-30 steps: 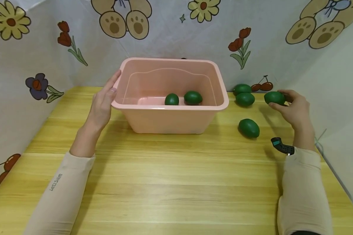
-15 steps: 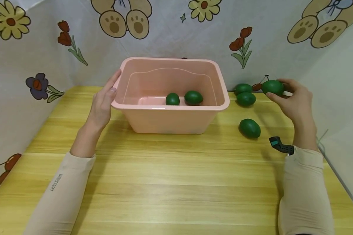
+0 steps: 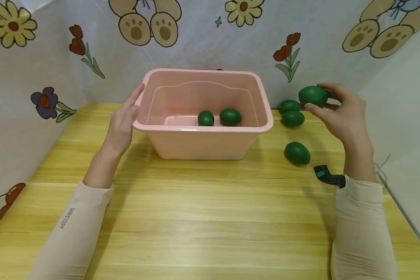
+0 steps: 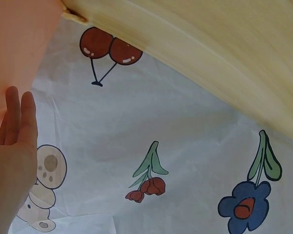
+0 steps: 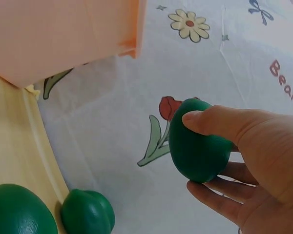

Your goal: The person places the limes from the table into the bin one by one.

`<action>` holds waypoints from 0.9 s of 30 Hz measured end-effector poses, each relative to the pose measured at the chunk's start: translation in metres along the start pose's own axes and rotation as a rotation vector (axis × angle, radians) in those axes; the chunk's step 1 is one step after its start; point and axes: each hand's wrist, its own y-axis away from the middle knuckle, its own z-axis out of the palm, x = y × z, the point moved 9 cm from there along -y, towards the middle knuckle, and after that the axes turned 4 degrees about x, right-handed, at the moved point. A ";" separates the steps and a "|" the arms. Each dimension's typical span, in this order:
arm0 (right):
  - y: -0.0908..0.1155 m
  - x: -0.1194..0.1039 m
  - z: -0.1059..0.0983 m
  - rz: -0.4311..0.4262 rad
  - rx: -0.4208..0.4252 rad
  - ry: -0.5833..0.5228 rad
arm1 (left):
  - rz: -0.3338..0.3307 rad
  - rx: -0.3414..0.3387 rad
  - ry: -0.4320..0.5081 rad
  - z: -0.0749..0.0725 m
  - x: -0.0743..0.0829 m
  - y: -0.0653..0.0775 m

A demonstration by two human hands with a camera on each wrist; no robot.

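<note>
Green fruit in fingers, apart from bin rim.

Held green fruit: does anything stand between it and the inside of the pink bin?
Yes: the right side of the pink bin, its wall and rim. Above that rim, nothing visible blocks the held green fruit; two rear green fruits lie lower, on the table.

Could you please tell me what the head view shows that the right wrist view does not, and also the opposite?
Only head view: the left grip at the pink tub, and two green objects inside it.

Only right wrist view: red "Bear" lettering.

Both: the right grip holding another green object, the tub, loose green ones, the table, patterned cloth.
</note>
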 end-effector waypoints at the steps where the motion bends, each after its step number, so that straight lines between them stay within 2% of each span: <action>1: 0.001 -0.002 0.001 -0.006 0.001 0.004 | 0.001 0.000 0.002 0.000 0.000 0.000; 5: 0.002 -0.015 0.003 -0.042 0.008 0.004 | -0.004 0.000 0.005 0.000 0.000 -0.001; 14: 0.011 -0.054 0.013 -0.168 0.002 -0.070 | -0.003 0.000 0.001 -0.001 -0.002 0.000; 27: 0.032 -0.107 0.041 -0.322 -0.117 -0.232 | 0.001 -0.005 0.006 0.001 -0.001 -0.001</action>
